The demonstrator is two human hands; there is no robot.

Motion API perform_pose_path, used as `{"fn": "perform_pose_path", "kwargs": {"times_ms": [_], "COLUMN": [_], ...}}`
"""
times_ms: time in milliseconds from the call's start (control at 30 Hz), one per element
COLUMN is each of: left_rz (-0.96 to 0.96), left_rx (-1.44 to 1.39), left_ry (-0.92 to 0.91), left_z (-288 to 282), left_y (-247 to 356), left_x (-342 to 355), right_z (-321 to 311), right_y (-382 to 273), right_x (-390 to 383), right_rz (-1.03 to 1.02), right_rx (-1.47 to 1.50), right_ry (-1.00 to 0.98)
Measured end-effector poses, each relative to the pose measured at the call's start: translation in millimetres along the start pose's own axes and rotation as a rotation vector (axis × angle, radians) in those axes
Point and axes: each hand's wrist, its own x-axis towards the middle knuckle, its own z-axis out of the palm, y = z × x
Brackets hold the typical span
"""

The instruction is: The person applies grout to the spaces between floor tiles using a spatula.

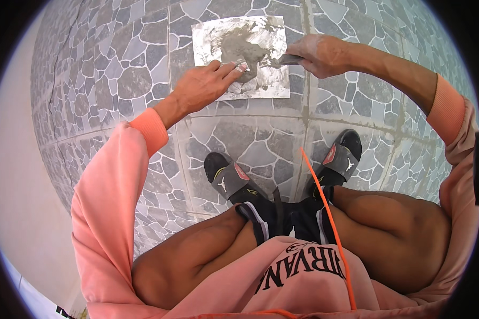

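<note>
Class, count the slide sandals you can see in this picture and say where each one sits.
2. The left sandal is on the patterned tile floor below the left hand; the right sandal lies below the right hand.

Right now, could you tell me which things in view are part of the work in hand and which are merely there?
In use:
- left hand, fingers on the board
- right hand, gripping the trowel
- smeared flat board with grey mortar

Merely there:
- stone-patterned tiled floor
- black slides
- orange cord

bright daylight, soft shadows, sharp, fisheye-bent dark rim
</note>
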Motion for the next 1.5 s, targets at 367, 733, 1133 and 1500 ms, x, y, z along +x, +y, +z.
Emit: {"fn": "perform_pose_path", "kwargs": {"times_ms": [367,733,1133,1500], "left_rz": [0.032,-1.013,-0.98,-0.583], "left_rx": [-0.08,-1.201,-1.217,-1.046], "left_ry": [0.007,0.341,0.26,0.036], "left_z": [-1,13,58,52], "left_y": [5,-81,-146,-122], "left_x": [2,-27,3,41], "right_z": [-2,0,4,4], "right_y": [0,11,20,22], "right_x": [-2,-1,12,14], "right_rz": [-0.018,-0.031,-0.008,-0.035], "right_rx": [0.018,0.043,0.097,0.108], "right_ry": [0.008,0.023,-0.013,-0.005]}}
